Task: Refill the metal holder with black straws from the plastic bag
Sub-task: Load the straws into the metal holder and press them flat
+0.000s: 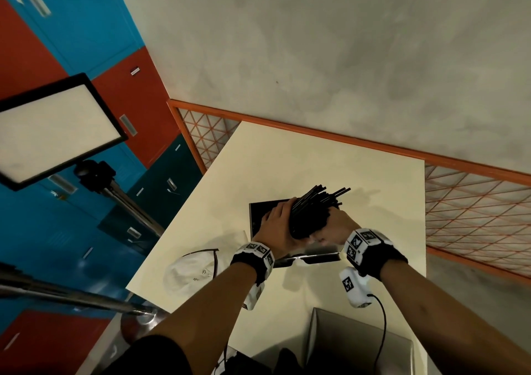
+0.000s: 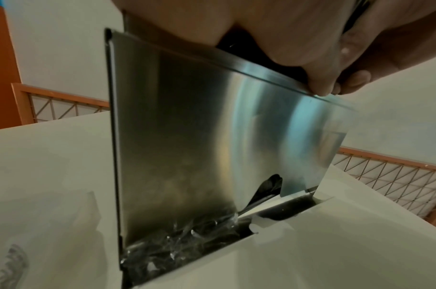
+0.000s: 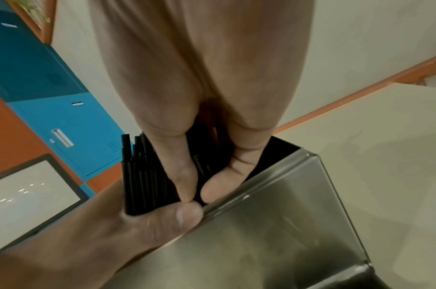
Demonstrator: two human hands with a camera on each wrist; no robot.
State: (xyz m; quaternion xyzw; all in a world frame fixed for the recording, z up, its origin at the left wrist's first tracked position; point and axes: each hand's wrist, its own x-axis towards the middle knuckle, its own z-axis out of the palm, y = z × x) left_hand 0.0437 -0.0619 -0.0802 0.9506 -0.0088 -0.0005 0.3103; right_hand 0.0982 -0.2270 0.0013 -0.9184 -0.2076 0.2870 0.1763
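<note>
A: What lies around the holder (image 1: 258,216) on the table (image 1: 287,159)?

B: A crumpled bag (image 1: 195,268) at its 8 o'clock, just beside it. A grey box (image 1: 359,343) sits at the table's 6 o'clock edge, well apart from the holder. Off the table, at 9 o'clock, a lit panel (image 1: 54,127) on a stand (image 1: 126,199), with blue and red lockers (image 1: 71,29) behind. An orange-framed lattice rail (image 1: 474,202) runs along the far side, from 11 to 3 o'clock.

A: Anything in the way?

B: In the head view the two hands cover most of the holder's mouth. Its lower front is hidden by the wrists.

A: The straws (image 1: 313,211)?

B: A black bundle, standing in the holder's open top, tips leaning toward 1 o'clock.

A: Left hand (image 1: 280,225)?

B: Fingers curled round the bundle from the 9 o'clock side. In the right wrist view its thumb (image 3: 187,215) presses against the holder's rim.

A: Right hand (image 1: 336,228)?

B: It grips the bundle from the 3 o'clock side. Two fingers (image 3: 184,176) point down, close together, their tips touching the straws and the rim just beside the left thumb.

A: And the holder's base?

B: The left wrist view shows clear crinkled film (image 2: 182,242) at its foot.
</note>
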